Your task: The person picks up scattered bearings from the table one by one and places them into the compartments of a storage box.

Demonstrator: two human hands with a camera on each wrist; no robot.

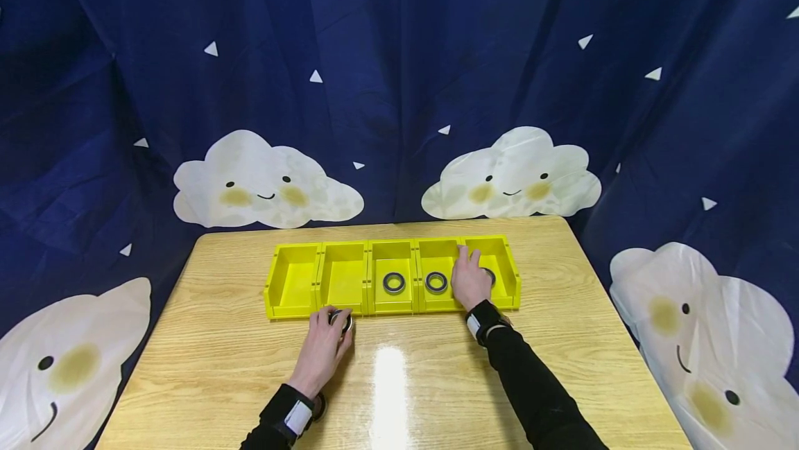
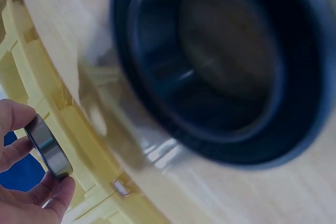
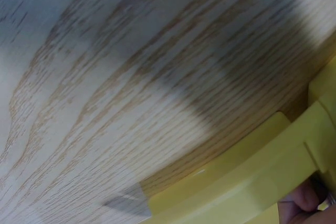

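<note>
My left hand [image 1: 321, 349] pinches a metal ball bearing [image 1: 340, 322] by its rim, just in front of the second bin from the left. In the left wrist view this bearing [image 2: 48, 147] stands edge-on between thumb and fingers. My right hand [image 1: 471, 281] reaches into the rightmost bin [image 1: 499, 256]. Beside it a bearing [image 1: 491, 276] shows, partly covered by the hand; whether the fingers grip it is hidden. In the right wrist view only some fingertips [image 3: 304, 198] show past the yellow bin wall. One bearing [image 1: 394, 283] lies flat in the middle bin, another [image 1: 435, 282] in the fourth.
A row of joined yellow bins [image 1: 392, 308] stands on the wooden table [image 1: 237, 283]. By my left wrist is a dark ring [image 1: 320, 406], partly covered by the wristband; a large dark ring [image 2: 121, 66] looms close in the left wrist view. A blue cloud-patterned curtain [image 1: 387, 89] hangs behind.
</note>
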